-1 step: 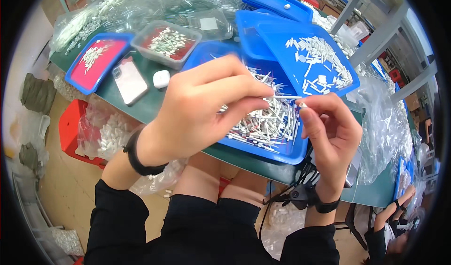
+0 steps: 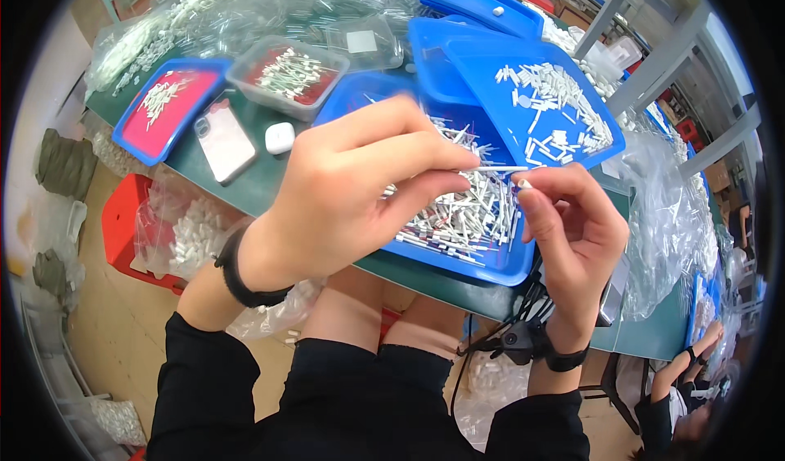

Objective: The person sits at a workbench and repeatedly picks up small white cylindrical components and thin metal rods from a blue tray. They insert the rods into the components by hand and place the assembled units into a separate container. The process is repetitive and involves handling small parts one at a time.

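Observation:
Over the blue tray my left hand pinches a thin white stick between thumb and fingertips, and the stick points right. Facing it, my right hand holds a small white tubular piece in a thumb-and-forefinger pinch. The stick's free end comes close to this piece; whether they touch I cannot tell. Under my hands, a heap of white sticks, many with thicker white ends, fills the tray. A tilted blue tray with short white tubes lies behind to the right.
On the green table are a clear tub of white sticks, a small blue-rimmed tray, a phone and a white case. Clear plastic bags flank the right side. A red stool stands left. Another person's arm shows far right.

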`<state>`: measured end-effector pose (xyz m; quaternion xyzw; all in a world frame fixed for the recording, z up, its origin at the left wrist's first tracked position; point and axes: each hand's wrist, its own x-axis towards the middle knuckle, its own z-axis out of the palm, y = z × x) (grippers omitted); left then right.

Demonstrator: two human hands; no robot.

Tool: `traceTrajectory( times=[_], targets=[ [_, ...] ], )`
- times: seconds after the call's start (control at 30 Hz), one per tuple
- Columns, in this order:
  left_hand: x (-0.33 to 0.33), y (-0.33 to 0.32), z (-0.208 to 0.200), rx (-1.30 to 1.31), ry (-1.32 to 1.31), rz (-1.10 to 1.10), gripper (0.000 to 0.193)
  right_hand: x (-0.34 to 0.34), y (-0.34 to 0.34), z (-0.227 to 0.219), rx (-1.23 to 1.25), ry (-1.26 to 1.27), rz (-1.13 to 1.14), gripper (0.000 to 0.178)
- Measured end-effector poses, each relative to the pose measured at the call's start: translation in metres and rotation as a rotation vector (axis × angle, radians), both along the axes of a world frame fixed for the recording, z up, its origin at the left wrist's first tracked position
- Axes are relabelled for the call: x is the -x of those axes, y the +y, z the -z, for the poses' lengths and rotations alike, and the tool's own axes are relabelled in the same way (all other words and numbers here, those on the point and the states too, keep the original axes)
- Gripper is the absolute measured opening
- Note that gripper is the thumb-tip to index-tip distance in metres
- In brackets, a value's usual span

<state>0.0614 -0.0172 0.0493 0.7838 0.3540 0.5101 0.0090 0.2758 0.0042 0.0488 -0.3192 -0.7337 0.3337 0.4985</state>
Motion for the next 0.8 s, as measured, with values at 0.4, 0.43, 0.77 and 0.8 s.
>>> traceTrajectory(
  times=[0.4, 0.43, 0.77, 0.8],
  targets=[
    [-0.003, -0.004, 0.004, 0.023, 0.009, 0.024, 0.027, -0.012, -0.001, 0.003, 0.08, 0.028, -0.05, 0.015],
    [-0.003, -0.005, 0.005, 0.032, 0.007, 0.024, 0.027, -0.012, -0.002, 0.004, 0.1, 0.041, -0.054, 0.015],
    [-0.009, -0.004, 0.01, -0.004, -0.012, 0.069, 0.028, -0.001, 0.002, 0.005, -0.19, -0.204, -0.045, 0.018],
    [-0.011, -0.005, 0.011, 0.018, -0.02, 0.07, 0.028, 0.004, 0.002, 0.008, -0.271, -0.223, -0.007, 0.017]
  ],
)
